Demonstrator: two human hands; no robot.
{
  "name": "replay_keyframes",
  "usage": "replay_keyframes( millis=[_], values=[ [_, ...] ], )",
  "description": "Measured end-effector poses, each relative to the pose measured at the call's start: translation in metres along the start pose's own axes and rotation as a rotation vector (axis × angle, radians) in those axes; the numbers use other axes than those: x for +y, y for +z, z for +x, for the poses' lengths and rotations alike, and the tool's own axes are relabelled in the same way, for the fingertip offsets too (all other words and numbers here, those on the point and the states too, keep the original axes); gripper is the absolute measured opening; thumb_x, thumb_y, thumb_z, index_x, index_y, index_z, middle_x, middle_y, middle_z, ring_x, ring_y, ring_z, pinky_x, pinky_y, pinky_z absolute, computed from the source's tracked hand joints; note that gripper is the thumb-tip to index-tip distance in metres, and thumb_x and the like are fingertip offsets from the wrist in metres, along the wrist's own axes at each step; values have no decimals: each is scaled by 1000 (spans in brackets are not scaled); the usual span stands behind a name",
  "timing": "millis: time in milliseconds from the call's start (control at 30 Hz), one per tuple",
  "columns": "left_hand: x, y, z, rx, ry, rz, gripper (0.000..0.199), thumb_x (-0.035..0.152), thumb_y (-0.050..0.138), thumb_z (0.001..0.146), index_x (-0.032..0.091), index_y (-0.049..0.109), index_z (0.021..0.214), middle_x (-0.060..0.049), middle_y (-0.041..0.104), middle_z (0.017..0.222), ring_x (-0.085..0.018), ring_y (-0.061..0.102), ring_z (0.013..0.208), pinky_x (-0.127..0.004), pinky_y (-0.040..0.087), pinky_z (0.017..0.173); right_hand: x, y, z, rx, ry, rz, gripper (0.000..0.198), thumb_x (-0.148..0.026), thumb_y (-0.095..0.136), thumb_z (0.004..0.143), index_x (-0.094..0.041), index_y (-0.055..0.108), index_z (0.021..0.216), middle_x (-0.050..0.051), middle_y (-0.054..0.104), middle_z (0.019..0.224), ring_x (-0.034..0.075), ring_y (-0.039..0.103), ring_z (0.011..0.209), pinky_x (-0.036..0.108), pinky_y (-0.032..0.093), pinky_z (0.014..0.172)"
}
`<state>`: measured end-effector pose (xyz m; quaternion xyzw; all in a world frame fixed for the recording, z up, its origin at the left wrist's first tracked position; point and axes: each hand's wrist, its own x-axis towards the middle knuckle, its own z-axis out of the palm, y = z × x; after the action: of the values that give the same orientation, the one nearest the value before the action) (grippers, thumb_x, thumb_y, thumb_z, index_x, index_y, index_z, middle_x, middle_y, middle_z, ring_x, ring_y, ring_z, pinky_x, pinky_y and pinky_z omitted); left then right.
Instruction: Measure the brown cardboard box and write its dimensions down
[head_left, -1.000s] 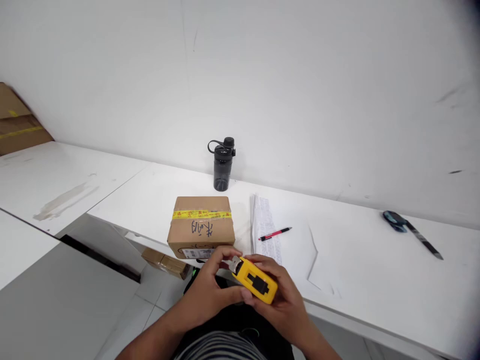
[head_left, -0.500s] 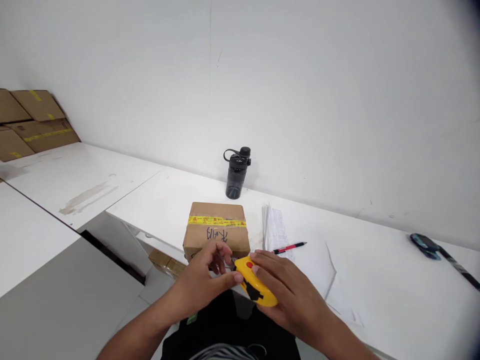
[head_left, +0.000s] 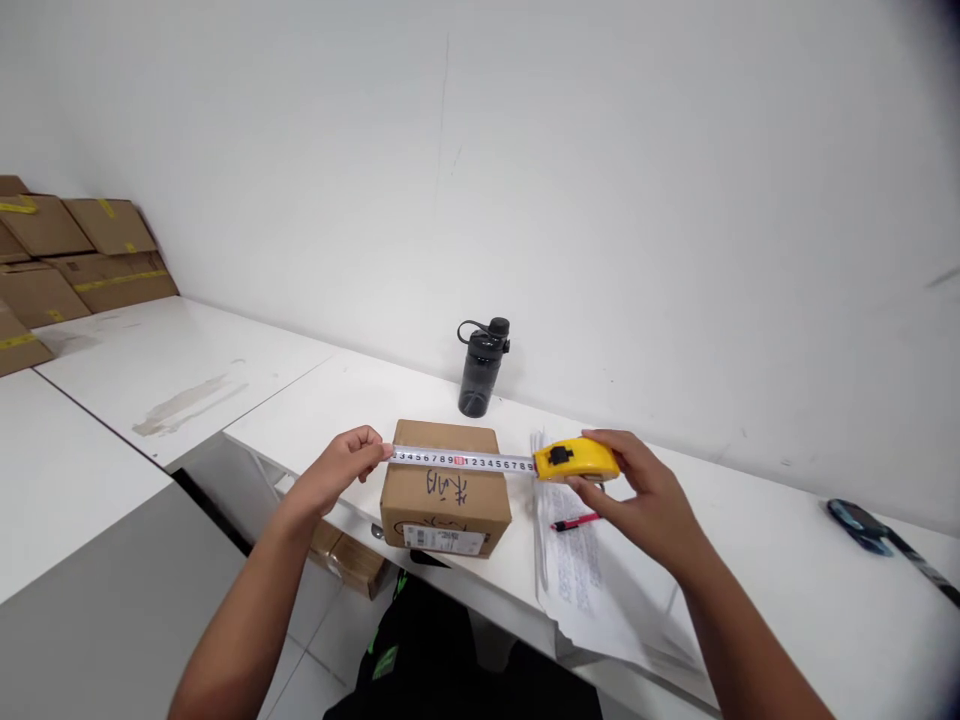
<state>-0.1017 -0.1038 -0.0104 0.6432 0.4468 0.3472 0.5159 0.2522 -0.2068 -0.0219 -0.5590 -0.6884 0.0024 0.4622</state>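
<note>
A cardboard box (head_left: 446,505) with handwriting on top and a printed label on its near side sits at the table's front edge. Across its top runs the white blade (head_left: 480,461) of a tape measure (head_left: 579,458), numbers facing up. My left hand (head_left: 346,468) pinches the blade's end by the box's left edge. To the right of the box, my right hand (head_left: 637,490) grips the yellow case, above some papers. The blade covers most of the yellow strip seen on the box.
Behind the box stands a dark water bottle (head_left: 481,368). Written papers (head_left: 581,590) and a red pen (head_left: 576,521) lie to the right. A dark strapped object (head_left: 859,522) rests at far right. Cardboard boxes (head_left: 112,255) are stacked at far left; another carton (head_left: 349,560) is below the table.
The tape's blade has been drawn out and now spans the box top. My left hand moved left and up; my right hand moved right and up with the case.
</note>
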Motion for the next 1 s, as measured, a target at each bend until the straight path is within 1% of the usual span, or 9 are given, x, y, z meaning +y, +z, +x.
replay_keyframes(
  millis=[67, 133, 200, 333, 533, 667, 833, 933, 1000],
  values=[
    [-13, -4, 14, -41, -31, 51, 36, 49, 64, 76, 17, 48, 69, 6, 42, 60, -8, 36, 55, -22, 28, 55, 7, 7, 6, -20, -39, 10, 38, -34, 67, 83, -27, 57, 119, 8, 63, 114, 25, 63, 102, 42, 53, 88],
    [-26, -2, 23, -97, -48, 91, 40, 55, 61, 78, 17, 47, 69, 6, 42, 59, -9, 35, 54, -22, 26, 53, 8, 19, 10, -67, -117, 11, 38, -31, 64, 86, -27, 57, 123, 9, 63, 117, 25, 62, 106, 43, 52, 90],
    [-35, 3, 28, -117, -57, 101, 45, 61, 56, 79, 18, 48, 70, 6, 43, 59, -10, 36, 53, -23, 25, 51, 5, 31, 12, -96, -175, 11, 41, -27, 60, 88, -27, 54, 128, 9, 62, 118, 25, 62, 108, 44, 53, 91],
    [-40, 8, 32, -113, -50, 119, 46, 62, 55, 79, 17, 50, 71, 5, 45, 59, -11, 39, 52, -23, 27, 50, -1, 41, 14, -124, -179, -23, 46, -23, 57, 88, -27, 50, 133, 10, 60, 122, 25, 61, 111, 44, 54, 91],
    [-30, 5, 30, -133, -70, 161, 44, 60, 57, 76, 19, 48, 63, 4, 46, 56, -12, 43, 52, -24, 31, 51, 0, 39, 8, -104, -212, -53, 48, -22, 56, 90, -30, 46, 136, 10, 59, 123, 26, 61, 110, 43, 57, 86],
    [-22, 4, 29, -148, -63, 182, 43, 58, 57, 76, 18, 50, 60, 3, 47, 53, -12, 43, 51, -24, 31, 51, 0, 41, 5, -108, -218, -70, 48, -25, 55, 91, -30, 44, 137, 10, 57, 122, 25, 61, 110, 44, 57, 86],
    [-8, -12, 22, -236, -54, 223, 43, 53, 56, 80, 16, 55, 58, 0, 57, 58, -10, 42, 49, -24, 30, 51, -1, 29, 4, -90, -262, -170, 48, -29, 55, 92, -27, 44, 138, 12, 59, 122, 28, 61, 111, 44, 57, 84],
    [3, -26, 23, -126, -16, 185, 39, 51, 58, 79, 17, 53, 59, 2, 52, 54, -10, 41, 49, -23, 31, 51, -12, 19, -11, 7, -347, -270, 53, -29, 59, 90, -27, 43, 141, 13, 64, 115, 29, 66, 99, 44, 58, 75],
    [13, -31, 30, -33, 47, 176, 39, 50, 55, 81, 19, 48, 59, 4, 45, 52, -11, 40, 51, -24, 33, 53, -28, 23, -32, 103, -404, -289, 62, -28, 65, 86, -28, 42, 143, 13, 67, 107, 29, 68, 91, 42, 59, 68]
  ],
)
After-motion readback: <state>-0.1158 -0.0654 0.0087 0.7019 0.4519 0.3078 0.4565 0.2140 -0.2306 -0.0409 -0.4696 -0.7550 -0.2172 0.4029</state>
